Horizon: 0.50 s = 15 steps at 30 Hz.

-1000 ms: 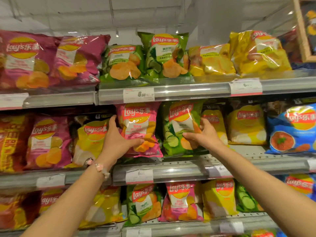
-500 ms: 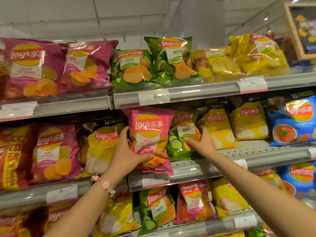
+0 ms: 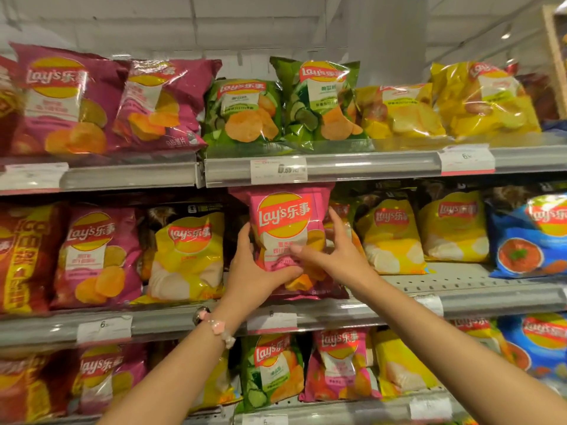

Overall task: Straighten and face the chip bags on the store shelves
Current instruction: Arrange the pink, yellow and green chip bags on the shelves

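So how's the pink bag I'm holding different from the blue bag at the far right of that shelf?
The pink bag is gripped by the left hand and right hand; the blue bag stands untouched. Pink sits mid-shelf, blue at the frame's edge, partly cut off. Both face front, logos upright.

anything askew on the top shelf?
Yes. The second maroon bag leans left against its neighbour, and the tall green bag stands higher than the green bag beside it. The yellow bags slump backward.

Both arms reaching forward, left hand [image 3: 256,271] and right hand [image 3: 334,256] with fingers [image 3: 336,222] curled, gripping between them.
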### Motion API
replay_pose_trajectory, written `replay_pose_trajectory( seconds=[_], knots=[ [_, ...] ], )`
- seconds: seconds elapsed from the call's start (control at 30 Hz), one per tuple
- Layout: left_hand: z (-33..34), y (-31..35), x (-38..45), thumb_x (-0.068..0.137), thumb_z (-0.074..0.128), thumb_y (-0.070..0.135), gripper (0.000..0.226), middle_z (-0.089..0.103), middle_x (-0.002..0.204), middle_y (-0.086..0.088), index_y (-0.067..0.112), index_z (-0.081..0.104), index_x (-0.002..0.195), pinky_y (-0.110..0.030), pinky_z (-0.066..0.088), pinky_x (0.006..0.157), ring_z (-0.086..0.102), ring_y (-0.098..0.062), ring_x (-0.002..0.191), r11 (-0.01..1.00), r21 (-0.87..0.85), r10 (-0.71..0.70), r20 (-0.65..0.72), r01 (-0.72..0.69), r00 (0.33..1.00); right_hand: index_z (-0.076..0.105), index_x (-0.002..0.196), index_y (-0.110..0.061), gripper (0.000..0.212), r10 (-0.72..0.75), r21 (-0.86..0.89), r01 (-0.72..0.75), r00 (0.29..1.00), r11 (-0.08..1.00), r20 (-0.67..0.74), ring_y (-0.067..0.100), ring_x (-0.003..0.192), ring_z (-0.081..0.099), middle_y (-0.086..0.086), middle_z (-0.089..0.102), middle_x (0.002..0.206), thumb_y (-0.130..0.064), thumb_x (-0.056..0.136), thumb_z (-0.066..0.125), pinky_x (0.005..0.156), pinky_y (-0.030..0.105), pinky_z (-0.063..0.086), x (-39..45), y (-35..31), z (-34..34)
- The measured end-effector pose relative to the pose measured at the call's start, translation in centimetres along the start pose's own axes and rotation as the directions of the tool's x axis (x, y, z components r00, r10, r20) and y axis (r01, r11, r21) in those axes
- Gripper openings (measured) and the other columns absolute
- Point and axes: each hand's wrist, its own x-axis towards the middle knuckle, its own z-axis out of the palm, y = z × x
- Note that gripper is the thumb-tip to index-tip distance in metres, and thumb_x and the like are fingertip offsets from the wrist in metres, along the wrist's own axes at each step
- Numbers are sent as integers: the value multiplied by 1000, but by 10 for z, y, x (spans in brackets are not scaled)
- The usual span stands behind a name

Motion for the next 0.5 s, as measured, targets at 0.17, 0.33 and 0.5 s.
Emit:
replay_pose_trajectory(
  seconds=[0.17,0.33,0.5],
  knots=[
    [-1,5,-5,56,89,39,100,41,114,34,53,22,128,5,39,69,38,37,95,1000,-7,31,115,-31,993,46,127,-30,73,-16,96,11,999,995,48,0,96,66,-15,69,106,-43,63,78,75,16,53,0,7,-6],
    [-32,7,-10,50,90,46,67,67,100,5,34,57,107,-19,51,79,63,-12,93,996,-78,51,14,-50,999,54,120,-22,58,-38,214,36,999,976,2,13,96,69,-3,72,104,-33,67,76,76,30,57,1,17,-17],
    [-60,-22,-8,70,83,27,46,57,106,-3,15,58,107,-36,43,86,52,-27,106,897,441,173,-434,41,884,57,115,-23,49,-60,265,64,998,962,-23,16,95,70,-3,73,102,-26,70,77,76,33,57,2,33,-26]
  ],
)
